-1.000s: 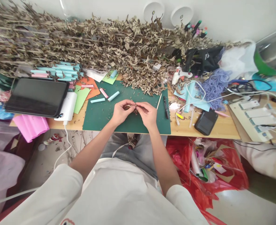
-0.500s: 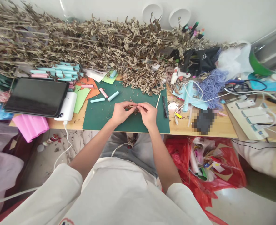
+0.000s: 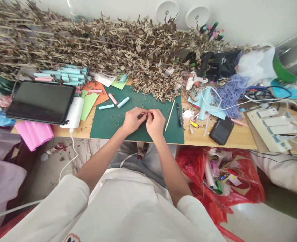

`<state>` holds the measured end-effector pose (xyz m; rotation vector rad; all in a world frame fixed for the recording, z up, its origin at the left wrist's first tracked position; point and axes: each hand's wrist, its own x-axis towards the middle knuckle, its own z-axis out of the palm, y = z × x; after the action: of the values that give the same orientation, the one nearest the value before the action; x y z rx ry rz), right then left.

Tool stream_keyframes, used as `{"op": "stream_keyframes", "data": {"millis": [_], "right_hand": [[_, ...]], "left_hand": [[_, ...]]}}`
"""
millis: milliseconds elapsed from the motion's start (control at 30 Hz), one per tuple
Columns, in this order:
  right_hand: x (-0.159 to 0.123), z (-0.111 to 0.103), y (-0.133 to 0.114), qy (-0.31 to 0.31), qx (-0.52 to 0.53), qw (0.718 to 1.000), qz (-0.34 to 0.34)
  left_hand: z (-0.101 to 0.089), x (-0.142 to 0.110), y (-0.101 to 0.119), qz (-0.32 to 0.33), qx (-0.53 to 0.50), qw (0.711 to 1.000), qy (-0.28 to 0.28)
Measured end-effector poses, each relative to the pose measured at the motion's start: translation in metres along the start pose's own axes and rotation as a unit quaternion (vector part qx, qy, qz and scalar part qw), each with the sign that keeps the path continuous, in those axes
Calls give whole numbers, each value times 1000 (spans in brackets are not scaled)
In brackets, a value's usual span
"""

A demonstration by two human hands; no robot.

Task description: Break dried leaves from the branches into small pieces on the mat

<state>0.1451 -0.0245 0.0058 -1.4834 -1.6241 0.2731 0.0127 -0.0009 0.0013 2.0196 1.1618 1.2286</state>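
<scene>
My left hand and my right hand meet at the fingertips above a green cutting mat. Both are closed in a pinch. A small brown clump of dried leaves shows between the left thumb and index finger and runs toward the right fingertips, which partly hide it. Behind the hands lies a heap of loose dried leaves. Blue rolled paper tubes and a pink one rest on the mat to the left. A thin wooden stick and a black pen lie to the right.
Dried leafy stalks cover the back of the table. At left are a tablet and a white power bank. A glue gun, purple yarn, a phone and a power strip sit at right. Below hangs a red bag.
My right hand has turned slightly inward, its fingers curling more tightly. Both hands stay together at the fingertips over the mat. The camera view has shifted a little.
</scene>
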Motion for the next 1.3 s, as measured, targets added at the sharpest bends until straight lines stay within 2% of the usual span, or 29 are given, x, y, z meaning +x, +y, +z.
{"op": "stream_keyframes", "data": {"millis": [167, 233, 433, 667, 800, 1100, 1300], "right_hand": [[0, 2, 5, 73, 3, 997, 36], [-1, 2, 10, 75, 20, 997, 29], [-6, 3, 13, 58, 62, 996, 23], [-5, -2, 8, 50, 70, 995, -50], [-8, 2, 12, 28, 47, 998, -35], [-6, 3, 11, 59, 33, 997, -21], [-9, 3, 6, 51, -40, 998, -24]], "left_hand": [[-2, 2, -2, -100, -63, 992, 35], [-2, 3, -2, -121, -81, 989, 33], [-2, 6, 0, -119, -108, 987, 14], [-1, 5, -2, -115, -128, 985, -9], [-2, 5, -3, -98, -103, 990, -6], [-4, 6, 1, -68, -65, 995, -20], [-1, 6, -1, -60, -40, 997, -22]]}}
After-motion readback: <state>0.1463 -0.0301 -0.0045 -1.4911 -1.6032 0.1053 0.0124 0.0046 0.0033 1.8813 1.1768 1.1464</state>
